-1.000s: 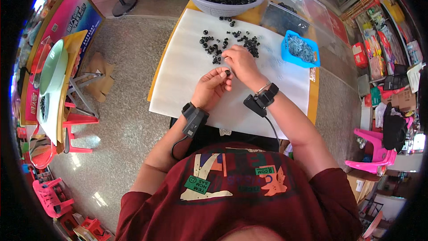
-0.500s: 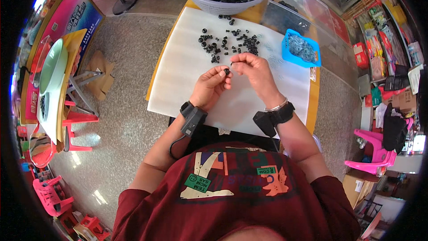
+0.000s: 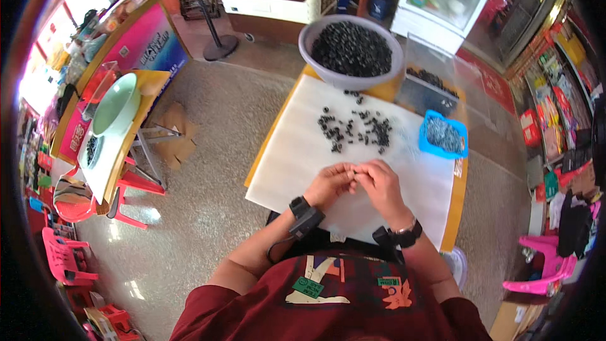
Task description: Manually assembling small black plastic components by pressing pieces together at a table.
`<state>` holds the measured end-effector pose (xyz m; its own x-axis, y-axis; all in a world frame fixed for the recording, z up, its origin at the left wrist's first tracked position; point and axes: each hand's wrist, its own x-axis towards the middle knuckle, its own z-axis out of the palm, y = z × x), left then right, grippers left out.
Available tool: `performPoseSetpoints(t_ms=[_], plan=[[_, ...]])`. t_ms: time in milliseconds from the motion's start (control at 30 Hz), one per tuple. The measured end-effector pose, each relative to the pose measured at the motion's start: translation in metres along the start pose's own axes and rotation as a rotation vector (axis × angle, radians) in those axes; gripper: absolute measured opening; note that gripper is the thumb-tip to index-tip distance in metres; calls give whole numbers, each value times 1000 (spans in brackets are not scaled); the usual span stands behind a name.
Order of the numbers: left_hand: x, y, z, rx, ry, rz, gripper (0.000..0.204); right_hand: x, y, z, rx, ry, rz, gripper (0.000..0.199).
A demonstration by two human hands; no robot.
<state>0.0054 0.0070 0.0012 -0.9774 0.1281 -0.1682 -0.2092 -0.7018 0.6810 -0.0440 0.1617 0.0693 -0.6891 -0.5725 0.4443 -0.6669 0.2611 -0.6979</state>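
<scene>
My left hand (image 3: 329, 187) and my right hand (image 3: 381, 184) meet over the near part of a white board (image 3: 284, 173), fingertips touching. The left fingers are closed on a small black round part, now mostly hidden between the fingertips. My right thumb and forefinger are pinched against it; whatever they hold is too small to make out. Beyond my hands lie many small black parts (image 3: 381, 131), scattered loosely on the board. To their right stands a blue basket (image 3: 463, 149) of small shiny pieces (image 3: 444, 134), too fine to identify.
At the board's far edge a grey plastic basin (image 3: 305, 44) is heaped with black parts (image 3: 350, 47). Beside it is a clear bin (image 3: 410, 91) with dark pieces. A side table on the left bears a green basin (image 3: 117, 110); a standing fan (image 3: 221, 47) is behind.
The view has tilted up, so the table sits lower and more background shows. My right fingertips have come in from just apart to meet the black part in my left hand.
</scene>
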Motion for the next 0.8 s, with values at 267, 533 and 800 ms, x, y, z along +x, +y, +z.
performPoseSetpoints(t_ms=[267,533,800], plan=[[0,4,-3,132,-63,-16,23,0,4,-9,-119,-153,-85,11],[1,8,2,210,-69,-74,29,-11,7,-3,-55,-79,8,12],[1,4,2,182,-74,-88,26,-18,0,-4,177,-79,207,13]])
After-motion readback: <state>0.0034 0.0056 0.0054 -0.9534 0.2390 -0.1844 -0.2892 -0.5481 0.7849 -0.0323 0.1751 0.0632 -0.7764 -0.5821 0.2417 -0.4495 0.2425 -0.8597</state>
